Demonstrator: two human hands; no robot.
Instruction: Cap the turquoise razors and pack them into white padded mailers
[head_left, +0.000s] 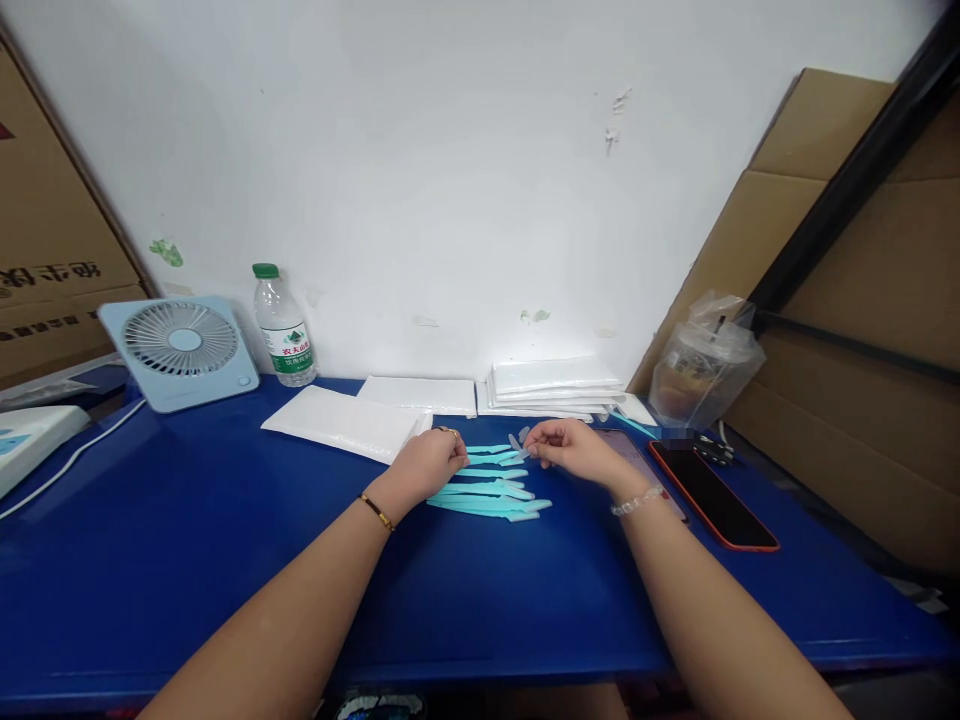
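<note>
Several slim turquoise eyebrow razors [480,506] lie side by side on the blue table, their pale blade ends pointing right. My left hand [431,465] is closed at the handle ends of the upper ones, thumb and fingertips pinched on an eyebrow razor. Across from it, my right hand [566,447] is curled at the blade ends, its thumb and fingertips together by small translucent caps [514,442]. What lies between those right fingertips is too small to make out.
White padded envelopes [330,420] lie at the back, with a stack [555,380] by the wall. A fan [184,345] and water bottle [285,335] stand left. Phone [712,495], bagged drink cup [694,375] and cardboard [847,400] are right.
</note>
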